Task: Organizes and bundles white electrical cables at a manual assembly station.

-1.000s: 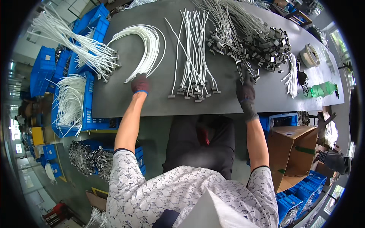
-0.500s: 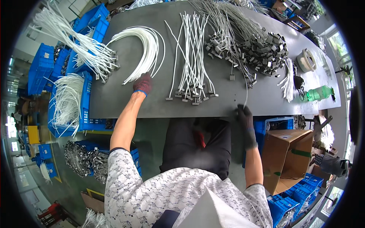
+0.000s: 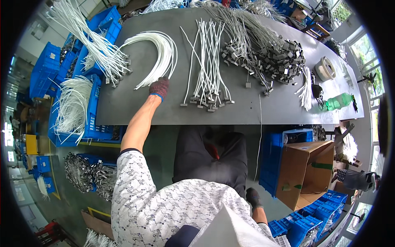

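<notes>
My left hand [image 3: 159,87], in a dark red glove, rests on the table with fingers curled over the ends of a curved bundle of white cables [image 3: 166,53]. Low at the right beside my hip is my right hand [image 3: 254,197], in a dark grey glove, partly hidden by my shirt. A thin pale wire [image 3: 260,136] runs from the tabletop over the edge and down to this hand, whose fingers look closed on it. Between the hands lie straight white cables [image 3: 207,57] with small grey metal blocks [image 3: 212,99] on their near ends.
A heap of grey wires with metal blocks [image 3: 284,61] lies at the table's far right. Nearby are a roll of tape [image 3: 325,68] and a green bottle [image 3: 339,101]. Blue crates [image 3: 98,129] with white cables flank the left edge; a cardboard box [image 3: 294,177] stands at the lower right.
My right hand has dropped from the table's front edge to beside my hip, drawing the wire down with it. My left hand has barely shifted at the white bundle.
</notes>
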Tool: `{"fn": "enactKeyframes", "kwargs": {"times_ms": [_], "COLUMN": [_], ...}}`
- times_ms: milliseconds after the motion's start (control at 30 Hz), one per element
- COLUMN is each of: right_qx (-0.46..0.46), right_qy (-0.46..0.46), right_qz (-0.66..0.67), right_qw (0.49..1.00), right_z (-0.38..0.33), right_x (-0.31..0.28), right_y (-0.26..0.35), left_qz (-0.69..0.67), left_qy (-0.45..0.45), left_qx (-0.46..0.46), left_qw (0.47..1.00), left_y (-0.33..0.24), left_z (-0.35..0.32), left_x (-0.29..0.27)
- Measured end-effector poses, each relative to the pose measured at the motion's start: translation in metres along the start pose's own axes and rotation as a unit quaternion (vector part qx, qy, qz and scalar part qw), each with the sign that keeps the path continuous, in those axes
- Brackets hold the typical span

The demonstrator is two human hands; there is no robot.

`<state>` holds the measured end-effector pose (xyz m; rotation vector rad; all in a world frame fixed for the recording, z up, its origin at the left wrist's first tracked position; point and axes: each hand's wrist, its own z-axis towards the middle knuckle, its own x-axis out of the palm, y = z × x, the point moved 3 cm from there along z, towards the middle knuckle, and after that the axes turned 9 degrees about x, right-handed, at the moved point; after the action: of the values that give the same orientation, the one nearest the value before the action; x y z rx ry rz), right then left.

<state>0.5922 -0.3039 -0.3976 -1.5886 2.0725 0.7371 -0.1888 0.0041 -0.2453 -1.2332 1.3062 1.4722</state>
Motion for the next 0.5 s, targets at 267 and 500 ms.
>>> {"fn": "enactKeyframes", "kwargs": {"times_ms": [267,500], "right_qx": [0.001,-0.104], "right_qy": [0.097,-0.198], "right_qz": [-0.043,0.089], "right_qw": [0.994,0.971], "right_z": [-0.025,-0.008], "right_x": [0.013,-0.050], "right_y": [-0.013,0.058], "left_qz": [-0.799,-0.928], "left_qy": [0.075,0.141], "left_qx": [-0.185,-0.075], "left_qw": [0.567,0.336], "left_y": [-0.055,-0.212], "left_z": [-0.035,-0.036], "left_x": [-0.010,-0.102]}}
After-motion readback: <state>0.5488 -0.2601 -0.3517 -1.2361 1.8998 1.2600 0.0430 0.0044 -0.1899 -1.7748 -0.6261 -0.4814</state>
